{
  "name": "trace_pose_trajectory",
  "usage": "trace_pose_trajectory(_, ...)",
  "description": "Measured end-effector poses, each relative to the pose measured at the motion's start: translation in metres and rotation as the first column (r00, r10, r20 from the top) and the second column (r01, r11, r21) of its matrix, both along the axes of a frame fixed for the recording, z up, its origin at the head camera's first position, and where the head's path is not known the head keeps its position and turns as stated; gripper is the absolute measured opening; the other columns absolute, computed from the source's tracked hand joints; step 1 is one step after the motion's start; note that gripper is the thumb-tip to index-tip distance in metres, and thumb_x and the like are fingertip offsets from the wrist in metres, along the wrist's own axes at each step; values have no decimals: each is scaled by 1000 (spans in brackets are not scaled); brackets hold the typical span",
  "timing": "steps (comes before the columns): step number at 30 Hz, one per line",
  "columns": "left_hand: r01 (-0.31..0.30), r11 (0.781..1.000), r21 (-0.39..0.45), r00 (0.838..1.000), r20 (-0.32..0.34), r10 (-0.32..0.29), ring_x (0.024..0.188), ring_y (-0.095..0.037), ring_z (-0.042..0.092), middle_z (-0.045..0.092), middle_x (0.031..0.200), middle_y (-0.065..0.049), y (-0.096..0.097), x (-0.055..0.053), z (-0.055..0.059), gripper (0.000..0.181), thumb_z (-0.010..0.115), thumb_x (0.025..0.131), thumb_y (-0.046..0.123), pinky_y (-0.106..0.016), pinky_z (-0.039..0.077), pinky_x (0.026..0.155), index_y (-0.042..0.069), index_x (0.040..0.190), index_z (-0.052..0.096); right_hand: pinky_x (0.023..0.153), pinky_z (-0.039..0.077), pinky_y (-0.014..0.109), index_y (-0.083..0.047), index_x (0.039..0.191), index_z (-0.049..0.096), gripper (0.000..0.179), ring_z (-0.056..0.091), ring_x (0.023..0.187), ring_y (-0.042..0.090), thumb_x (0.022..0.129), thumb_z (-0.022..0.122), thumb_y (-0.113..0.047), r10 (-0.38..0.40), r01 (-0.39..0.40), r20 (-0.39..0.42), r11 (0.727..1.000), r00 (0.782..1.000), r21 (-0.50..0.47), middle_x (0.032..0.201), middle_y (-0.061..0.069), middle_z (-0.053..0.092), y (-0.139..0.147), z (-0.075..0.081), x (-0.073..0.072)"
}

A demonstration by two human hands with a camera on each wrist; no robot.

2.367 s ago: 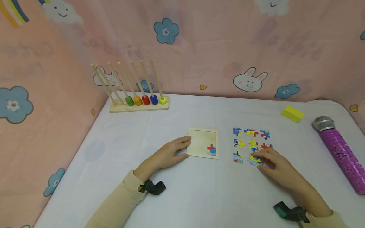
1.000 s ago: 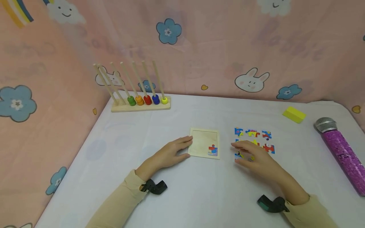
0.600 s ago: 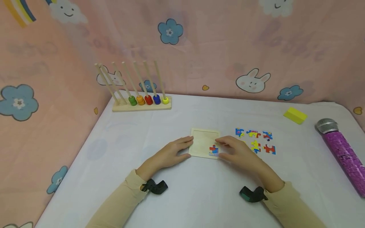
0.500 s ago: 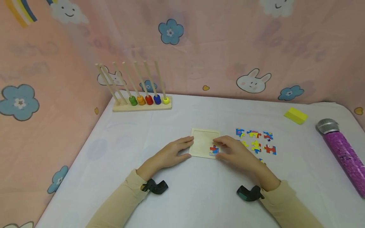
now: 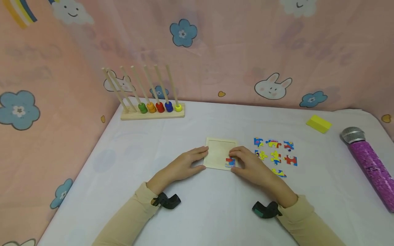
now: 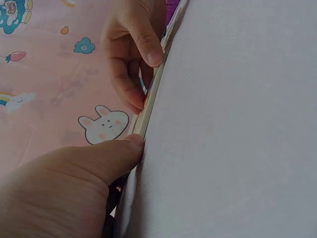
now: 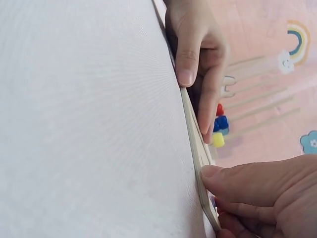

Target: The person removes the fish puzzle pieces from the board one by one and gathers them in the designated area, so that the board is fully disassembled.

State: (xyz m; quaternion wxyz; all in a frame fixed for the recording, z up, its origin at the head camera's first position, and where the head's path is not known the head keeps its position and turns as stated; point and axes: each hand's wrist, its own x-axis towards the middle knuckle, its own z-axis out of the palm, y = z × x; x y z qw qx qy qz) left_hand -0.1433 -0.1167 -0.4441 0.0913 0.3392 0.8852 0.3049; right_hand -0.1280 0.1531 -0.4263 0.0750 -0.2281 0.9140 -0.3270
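A pale wooden puzzle board [image 5: 217,157] with a raised rim lies flat on the table. In its lower right corner sits a red and blue jigsaw piece [image 5: 230,162]. My left hand [image 5: 186,164] rests at the board's left side, its fingers nearly straight, fingertips on the left rim. My right hand [image 5: 253,169] is over the board's right side; its bent index finger covers the piece's upper knob and the thumb is at the lower rim, straddling the piece. In the right wrist view, the right thumb [image 7: 242,183] lies against the board's edge. Other right fingertips are partly hidden.
Several loose jigsaw pieces [image 5: 276,157] lie in rows to the right, partly covered by the right hand. A bead abacus [image 5: 152,114] stands at the back left. At the right are a yellow block [image 5: 318,124] and a purple microphone [image 5: 369,167].
My right hand has moved left from the loose pieces to the board's corner piece, its index finger coming down over the knob. My left hand has stayed on the board.
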Motion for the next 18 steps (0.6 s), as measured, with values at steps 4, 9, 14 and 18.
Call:
trace_pose_trajectory(4, 1, 1000, -1, 1000, -3, -1, 141, -18, 32, 35, 152, -4, 0, 0, 0, 57, 63, 92, 23, -33, 33, 113, 4, 142, 42, 105, 39, 53, -2, 119, 57, 41, 46, 125, 32, 82, 73, -11, -14, 15, 19, 1000, 1000, -26, 129, 12, 52, -2, 1, 2)
trace_pose_trajectory(9, 5, 1000, -2, 1000, -2, -5, 141, -18, 31, 35, 152, -4, 0, 0, 0, 57, 63, 92, 24, -33, 32, 113, 4, 142, 41, 105, 41, 49, -4, 117, 53, 42, 48, 120, 29, 81, 73, -7, -31, 33, 28, 998, 999, -56, 124, 11, 53, -3, 2, 4)
trace_pose_trajectory(14, 4, 1000, -3, 1000, 6, -4, 141, -18, 31, 34, 153, -3, 0, 0, -1, 58, 62, 92, 24, -33, 32, 113, 4, 142, 41, 102, 43, 50, -4, 116, 54, 42, 50, 116, 28, 80, 74, -8, -38, 38, 11, 998, 999, -48, 120, 10, 56, -3, 4, 6)
trace_pose_trajectory(18, -3, 1000, -5, 1000, 7, 4, 141, -17, 31, 35, 153, -2, 1, 0, 0, 58, 63, 92, 25, -32, 32, 113, 5, 142, 41, 98, 47, 47, -4, 117, 55, 41, 54, 110, 25, 80, 74, -9, -41, 42, 7, 999, 999, -29, 117, 9, 59, -4, 6, 6)
